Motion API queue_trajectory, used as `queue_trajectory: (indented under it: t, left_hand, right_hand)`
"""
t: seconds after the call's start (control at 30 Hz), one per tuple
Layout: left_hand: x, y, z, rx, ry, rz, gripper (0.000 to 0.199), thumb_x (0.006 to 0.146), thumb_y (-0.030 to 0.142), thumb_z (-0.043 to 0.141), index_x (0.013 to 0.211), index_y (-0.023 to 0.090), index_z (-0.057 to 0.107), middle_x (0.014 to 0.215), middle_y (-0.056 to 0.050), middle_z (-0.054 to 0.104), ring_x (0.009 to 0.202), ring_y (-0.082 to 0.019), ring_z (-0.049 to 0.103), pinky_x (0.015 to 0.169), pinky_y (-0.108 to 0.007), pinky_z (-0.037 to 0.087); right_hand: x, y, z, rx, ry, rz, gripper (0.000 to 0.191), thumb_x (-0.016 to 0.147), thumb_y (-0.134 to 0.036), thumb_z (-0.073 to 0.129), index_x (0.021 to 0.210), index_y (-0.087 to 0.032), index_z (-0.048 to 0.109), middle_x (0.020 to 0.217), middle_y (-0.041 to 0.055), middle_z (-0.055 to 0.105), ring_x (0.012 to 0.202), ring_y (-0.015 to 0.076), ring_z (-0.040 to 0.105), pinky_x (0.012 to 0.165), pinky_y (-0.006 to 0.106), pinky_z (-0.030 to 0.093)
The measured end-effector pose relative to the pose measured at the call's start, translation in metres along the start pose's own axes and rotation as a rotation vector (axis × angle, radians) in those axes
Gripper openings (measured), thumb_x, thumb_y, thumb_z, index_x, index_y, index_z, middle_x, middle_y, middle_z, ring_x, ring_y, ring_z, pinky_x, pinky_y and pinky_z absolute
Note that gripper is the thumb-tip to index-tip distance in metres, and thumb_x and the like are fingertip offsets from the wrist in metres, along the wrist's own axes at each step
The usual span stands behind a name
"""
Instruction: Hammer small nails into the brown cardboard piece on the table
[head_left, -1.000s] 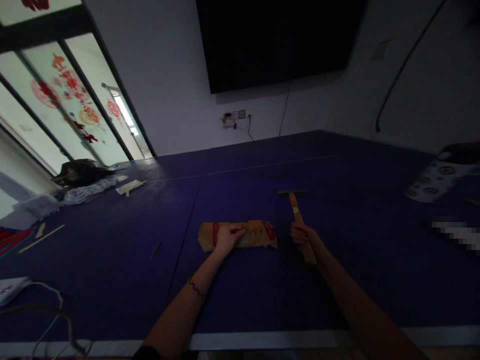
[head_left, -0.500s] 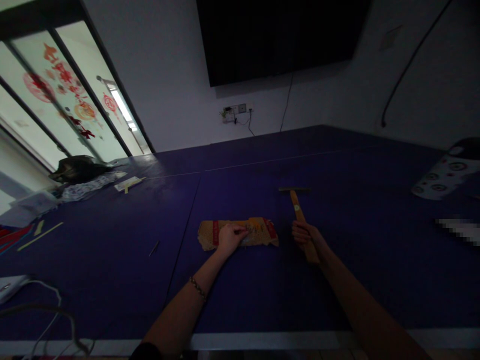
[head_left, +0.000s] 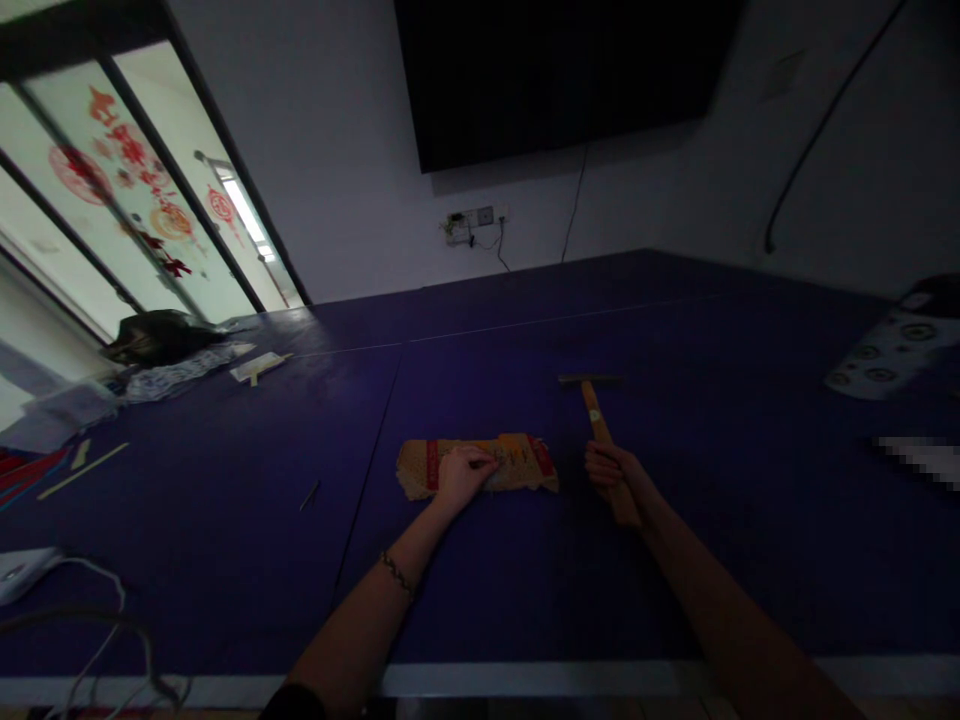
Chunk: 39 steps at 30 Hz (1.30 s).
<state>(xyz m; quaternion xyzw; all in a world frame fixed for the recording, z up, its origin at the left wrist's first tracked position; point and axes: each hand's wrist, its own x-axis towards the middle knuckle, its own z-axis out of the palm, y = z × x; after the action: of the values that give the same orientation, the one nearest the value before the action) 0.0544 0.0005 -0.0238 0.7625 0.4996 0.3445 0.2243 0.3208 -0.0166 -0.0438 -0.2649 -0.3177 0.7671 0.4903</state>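
Purple covers the table (head_left: pixel 480 590) that fills most of the head view, with a pale edge running along its near side. Brown cardboard (head_left: pixel 519 466), a torn-edged piece with red bands near both ends, lies flat on it in front of the person. The left hand (head_left: pixel 461 480) rests on this piece, thumb and fingertips drawn together above its middle; whether they pinch something small cannot be told. A bracelet (head_left: pixel 396 575) circles the left wrist. To the right of the cardboard and apart from it, the right hand (head_left: pixel 615 474) is wrapped around the wooden handle of a hammer (head_left: pixel 598 424), whose dark head points away from the person.

Left of the cardboard, across a seam in the table, lie a few slim dark pieces (head_left: pixel 310 495), too small to identify. A white device (head_left: pixel 26 574) with a cable sits near the left edge. Farther back on the left is a black bag (head_left: pixel 161 338); at the far right, a patterned cylinder (head_left: pixel 892 352) lies tilted. Above, a dark screen (head_left: pixel 570 80) hangs on the wall.
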Motion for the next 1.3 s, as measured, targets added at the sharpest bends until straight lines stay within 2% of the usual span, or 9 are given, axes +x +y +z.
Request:
queue_trajectory:
  t: [0.13, 0.27, 0.4, 0.57, 0.87, 1.13, 1.3]
  left_hand:
    - [0.002, -0.001, -0.007, -0.159, -0.002, -0.092, 0.021, 0.07, 0.031, 0.057, 0.073, 0.014, 0.068, 0.069, -0.003, 0.066, 0.063, -0.013, 0.058, 0.059, -0.022, 0.042]
    - [0.0, -0.002, -0.015, -0.152, -0.001, -0.109, 0.02, 0.068, 0.029, 0.057, 0.072, 0.013, 0.068, 0.065, -0.002, 0.065, 0.061, -0.013, 0.057, 0.056, -0.021, 0.041]
    - [-0.002, -0.001, -0.02, -0.06, 0.01, -0.128, 0.016, 0.067, 0.026, 0.058, 0.073, 0.015, 0.068, 0.068, -0.002, 0.066, 0.064, -0.014, 0.059, 0.059, -0.022, 0.043]
    - [-0.002, -0.002, -0.022, -0.011, -0.067, -0.106, 0.015, 0.069, 0.026, 0.056, 0.073, 0.017, 0.068, 0.076, -0.002, 0.068, 0.071, -0.015, 0.061, 0.067, -0.024, 0.045]
    - [-0.003, -0.003, -0.023, 0.031, -0.133, -0.077, 0.017, 0.071, 0.028, 0.054, 0.072, 0.018, 0.068, 0.074, -0.001, 0.068, 0.072, -0.015, 0.061, 0.068, -0.023, 0.045]
    - [-0.003, -0.004, -0.024, 0.046, -0.142, -0.039, 0.016, 0.071, 0.027, 0.057, 0.072, 0.017, 0.068, 0.074, -0.002, 0.068, 0.073, -0.014, 0.06, 0.069, -0.023, 0.044]
    - [-0.003, -0.005, -0.022, 0.061, -0.132, -0.025, 0.016, 0.071, 0.028, 0.057, 0.073, 0.017, 0.069, 0.076, -0.003, 0.068, 0.073, -0.015, 0.06, 0.068, -0.023, 0.044]
  right_hand:
    - [-0.001, 0.0, 0.001, 0.013, -0.002, -0.007, 0.043, 0.068, -0.024, 0.056, 0.048, -0.02, 0.019, 0.034, -0.0113, 0.019, 0.027, 0.0015, 0.013, 0.025, 0.01, 0.023]
    - [-0.003, 0.0, 0.003, 0.022, 0.005, -0.017, 0.042, 0.069, -0.023, 0.056, 0.049, -0.02, 0.019, 0.035, -0.0107, 0.022, 0.027, 0.0015, 0.016, 0.026, 0.01, 0.024]
    - [-0.004, 0.0, 0.007, 0.022, 0.018, -0.022, 0.041, 0.069, -0.023, 0.055, 0.049, -0.02, 0.02, 0.035, -0.0107, 0.022, 0.027, 0.0016, 0.014, 0.026, 0.01, 0.023]
    - [-0.007, -0.001, 0.01, 0.01, 0.041, -0.024, 0.042, 0.071, -0.022, 0.054, 0.049, -0.02, 0.017, 0.036, -0.0105, 0.02, 0.028, 0.0018, 0.012, 0.027, 0.01, 0.023]
    - [-0.007, -0.003, 0.013, -0.037, 0.071, -0.023, 0.043, 0.071, -0.023, 0.052, 0.05, -0.02, 0.014, 0.038, -0.0109, 0.015, 0.029, 0.0022, 0.007, 0.027, 0.01, 0.02]
    - [-0.008, -0.004, 0.017, -0.107, 0.099, -0.029, 0.043, 0.073, -0.027, 0.051, 0.05, -0.02, 0.015, 0.037, -0.011, 0.013, 0.028, 0.002, 0.008, 0.027, 0.01, 0.019]
    - [-0.004, -0.008, 0.023, -0.186, 0.15, -0.011, 0.044, 0.066, -0.03, 0.057, 0.047, -0.021, 0.018, 0.033, -0.0116, 0.016, 0.026, 0.0009, 0.011, 0.024, 0.012, 0.019]
